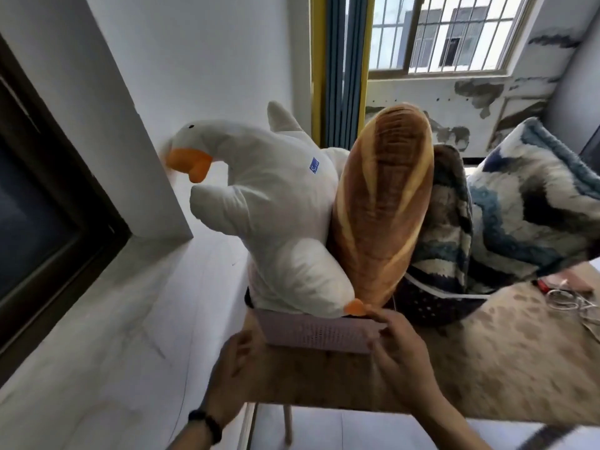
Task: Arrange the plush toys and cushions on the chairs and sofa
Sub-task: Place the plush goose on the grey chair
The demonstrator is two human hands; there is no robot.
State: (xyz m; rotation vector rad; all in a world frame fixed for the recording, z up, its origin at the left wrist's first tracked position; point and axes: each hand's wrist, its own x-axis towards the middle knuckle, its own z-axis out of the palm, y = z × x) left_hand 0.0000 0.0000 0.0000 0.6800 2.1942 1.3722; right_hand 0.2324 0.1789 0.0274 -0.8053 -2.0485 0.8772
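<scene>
Left hand (238,365), black band at wrist, fingers loosely spread, blurred, just beside lower left corner of pale pink perforated plastic basket (318,334). Right hand (401,349) on basket's right front corner, thumb at rim, fingers bent against wall; firm grip or not, cannot tell. Directly above hands, upright in basket: white plush goose (276,203), orange foot touching right thumb; brown loaf-shaped plush cushion (380,203); blue-and-white fuzzy cushions (532,203) leaning right.
</scene>
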